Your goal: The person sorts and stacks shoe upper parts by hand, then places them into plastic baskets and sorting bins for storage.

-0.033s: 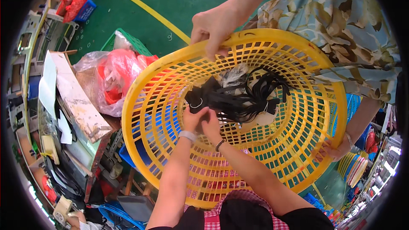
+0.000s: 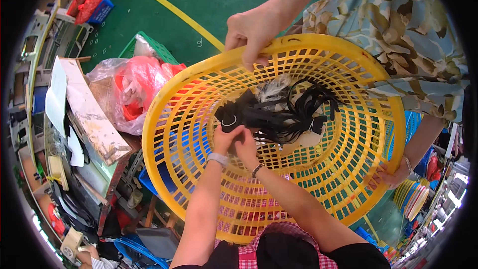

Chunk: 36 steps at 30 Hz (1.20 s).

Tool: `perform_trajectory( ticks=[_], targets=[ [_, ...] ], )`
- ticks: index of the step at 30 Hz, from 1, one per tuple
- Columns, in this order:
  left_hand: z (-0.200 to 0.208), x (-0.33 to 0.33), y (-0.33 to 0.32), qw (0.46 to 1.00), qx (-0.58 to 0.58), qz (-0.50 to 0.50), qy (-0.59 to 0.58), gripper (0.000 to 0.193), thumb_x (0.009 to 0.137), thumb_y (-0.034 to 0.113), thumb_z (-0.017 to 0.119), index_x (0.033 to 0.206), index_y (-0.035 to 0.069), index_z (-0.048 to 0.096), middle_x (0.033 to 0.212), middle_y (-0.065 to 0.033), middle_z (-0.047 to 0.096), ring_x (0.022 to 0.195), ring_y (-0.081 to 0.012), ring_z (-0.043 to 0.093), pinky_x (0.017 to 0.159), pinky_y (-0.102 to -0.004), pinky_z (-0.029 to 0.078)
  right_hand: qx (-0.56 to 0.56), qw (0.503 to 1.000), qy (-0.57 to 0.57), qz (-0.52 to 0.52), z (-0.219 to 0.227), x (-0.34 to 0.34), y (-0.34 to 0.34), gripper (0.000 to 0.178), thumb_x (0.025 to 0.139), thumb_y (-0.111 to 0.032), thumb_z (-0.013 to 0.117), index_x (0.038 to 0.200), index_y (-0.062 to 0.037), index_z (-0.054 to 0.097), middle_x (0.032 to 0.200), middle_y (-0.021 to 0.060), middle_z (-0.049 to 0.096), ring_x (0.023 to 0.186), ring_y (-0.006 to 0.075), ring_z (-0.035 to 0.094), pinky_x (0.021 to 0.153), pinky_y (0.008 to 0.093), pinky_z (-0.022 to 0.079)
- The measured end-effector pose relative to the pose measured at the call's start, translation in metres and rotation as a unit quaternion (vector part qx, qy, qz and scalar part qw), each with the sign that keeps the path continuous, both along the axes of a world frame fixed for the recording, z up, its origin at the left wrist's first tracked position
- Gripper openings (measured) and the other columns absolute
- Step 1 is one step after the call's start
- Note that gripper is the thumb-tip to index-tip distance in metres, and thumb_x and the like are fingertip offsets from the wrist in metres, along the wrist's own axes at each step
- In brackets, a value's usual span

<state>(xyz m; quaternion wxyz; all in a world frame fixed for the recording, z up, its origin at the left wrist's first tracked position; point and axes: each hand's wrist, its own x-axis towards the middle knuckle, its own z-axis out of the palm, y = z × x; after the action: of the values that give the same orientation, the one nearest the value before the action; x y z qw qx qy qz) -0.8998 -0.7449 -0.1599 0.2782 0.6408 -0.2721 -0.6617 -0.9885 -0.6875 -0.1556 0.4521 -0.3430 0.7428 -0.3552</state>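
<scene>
Deep inside a large yellow plastic basket (image 2: 172, 189) lies a bundle of long black straps (image 2: 249, 114), with a thin white tie looped round its left end. At that tied end, my left hand (image 2: 225, 138) is closed on the straps, its thumb pointing right. Close beside it, my right hand (image 2: 245, 149) is bent in at the same end, its fingers partly hidden behind the thumbs and straps. A second tied bunch of black straps (image 2: 314, 123) spreads to the right. Crumpled clear plastic (image 2: 274, 88) rests behind them.
Another person's hand (image 2: 256, 30) grips the basket's far rim; their other hand (image 2: 388, 177) holds its right side. Left of the basket are a red bag in clear plastic (image 2: 137, 87) and a worn board (image 2: 89, 104). Stacked coloured rings (image 2: 411, 199) stand at the right.
</scene>
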Motion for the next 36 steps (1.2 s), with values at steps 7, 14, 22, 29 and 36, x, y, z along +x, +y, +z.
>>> perform_trajectory(
  ticks=[7, 14, 22, 29, 36],
  targets=[
    [0.04, 0.018, 0.005, 0.983, 0.08, 0.081, 0.143, 0.042, 0.072, 0.017, 0.081, 0.106, 0.006, 0.059, 0.092, -0.004, 0.065, 0.082, -0.0156, 0.062, 0.075, -0.0293, 0.052, -0.1, 0.955, 0.094, 0.261, 0.056, 0.001, 0.008, 0.049, 0.081, -0.008, 0.054, 0.126, 0.0061, 0.043, 0.124, 0.0248, 0.051, 0.111, 0.0388, 0.051, 0.097, 0.0444, 0.04],
    [0.013, 0.058, 0.029, 0.929, 0.215, 0.21, 0.216, 0.018, 0.076, 0.008, 0.067, 0.093, 0.002, 0.066, 0.084, -0.0078, 0.068, 0.074, -0.0191, 0.066, 0.07, -0.0318, 0.056, -0.033, 0.967, -0.021, 0.251, 0.06, -0.036, -0.071, 0.02, 0.082, -0.008, 0.056, 0.1, -0.005, 0.065, 0.087, 0.0172, 0.066, 0.078, 0.0286, 0.067, 0.069, 0.0354, 0.052],
    [0.038, 0.068, 0.04, 0.937, 0.223, 0.161, 0.216, 0.023, 0.076, 0.006, 0.066, 0.098, -0.001, 0.065, 0.087, -0.0104, 0.069, 0.074, -0.0196, 0.068, 0.069, -0.0321, 0.058, 0.194, 0.907, -0.114, 0.356, 0.032, -0.001, -0.135, 0.053, 0.081, -0.032, 0.072, 0.119, 0.0022, 0.06, 0.104, 0.0139, 0.066, 0.097, 0.017, 0.062, 0.082, 0.0286, 0.049],
    [0.087, 0.059, 0.054, 0.933, 0.226, 0.142, 0.242, 0.025, 0.076, 0.004, 0.065, 0.1, -0.003, 0.066, 0.088, -0.012, 0.07, 0.075, -0.0213, 0.069, 0.069, -0.0316, 0.058, 0.251, 0.852, -0.427, 0.167, 0.028, 0.004, -0.125, 0.028, 0.083, -0.008, 0.067, 0.11, 0.0001, 0.063, 0.099, 0.0049, 0.068, 0.083, 0.0116, 0.063, 0.076, 0.0234, 0.049],
    [0.101, 0.07, 0.09, 0.939, 0.236, 0.2, 0.151, 0.032, 0.074, 0.005, 0.064, 0.105, 0.0, 0.062, 0.096, -0.0084, 0.066, 0.083, -0.0193, 0.065, 0.074, -0.0311, 0.053, -0.054, 0.916, 0.255, 0.305, 0.029, -0.048, -0.132, 0.034, 0.083, -0.016, 0.067, 0.109, 0.0027, 0.057, 0.093, 0.0184, 0.065, 0.085, 0.0274, 0.066, 0.073, 0.0356, 0.053]
  ],
)
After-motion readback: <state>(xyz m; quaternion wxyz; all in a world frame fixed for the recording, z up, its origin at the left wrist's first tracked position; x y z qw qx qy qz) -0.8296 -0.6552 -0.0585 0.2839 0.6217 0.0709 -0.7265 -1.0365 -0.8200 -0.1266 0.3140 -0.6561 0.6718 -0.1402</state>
